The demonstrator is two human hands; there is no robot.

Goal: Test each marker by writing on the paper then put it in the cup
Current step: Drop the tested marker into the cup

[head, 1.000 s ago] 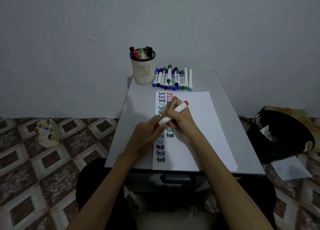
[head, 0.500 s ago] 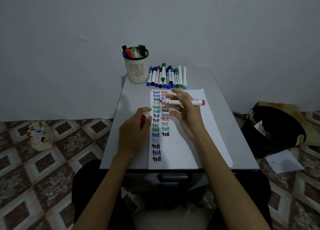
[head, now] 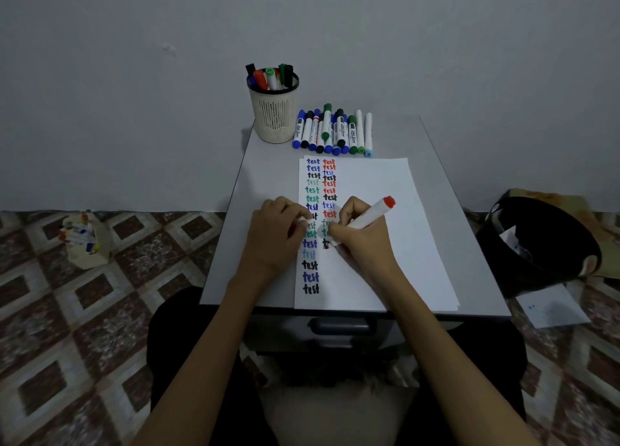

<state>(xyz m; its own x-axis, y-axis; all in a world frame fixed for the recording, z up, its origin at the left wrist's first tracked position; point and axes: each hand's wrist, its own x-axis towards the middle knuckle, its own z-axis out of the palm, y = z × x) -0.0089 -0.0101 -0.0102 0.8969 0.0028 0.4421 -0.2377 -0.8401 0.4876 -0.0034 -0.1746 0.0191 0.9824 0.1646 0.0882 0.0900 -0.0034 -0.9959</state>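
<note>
The right grip [head: 362, 241] is closed round a white marker [head: 370, 214] — fingers and thumb pinch the barrel low down and the red butt end points up and away to the right. The writing end meets the paper [head: 396, 271] just under the fingertips, at the foot of the second column of "test" words. Close beside it on the left, the left grip [head: 275, 241] rests on the paper's left edge over the first column, fingers curled in; whether they hold anything I cannot tell. Beyond both grips, at the far end of the bench [head: 268, 167], lies a row of capped markers [head: 335, 132]. Left of that row stands the cup [head: 275, 116] with several markers upright in it. Well off to the right of the right grip, a black bin [head: 536, 244] sits on the floor.
</note>
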